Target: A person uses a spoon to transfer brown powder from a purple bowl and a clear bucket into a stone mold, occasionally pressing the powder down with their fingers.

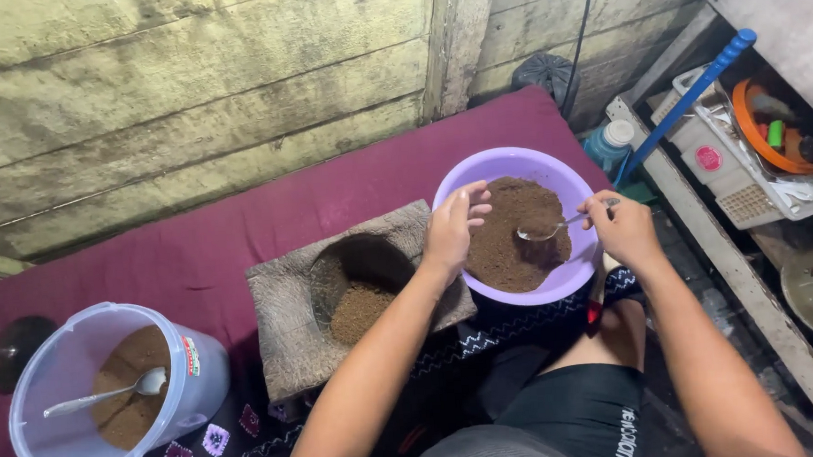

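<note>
At bowl's 9 o'clock rim, your left hand (451,228) curls loosely, empty, over purple bowl (506,163); right hand (625,229) grips spoon (548,229), scooping brown powder (511,241). Next: keep loaded spoon level.

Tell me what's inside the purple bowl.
The purple bowl holds brown powder. The right hand dips a spoon into it; the left hand rests on the rim. The powder hides the bowl's bottom.
</note>
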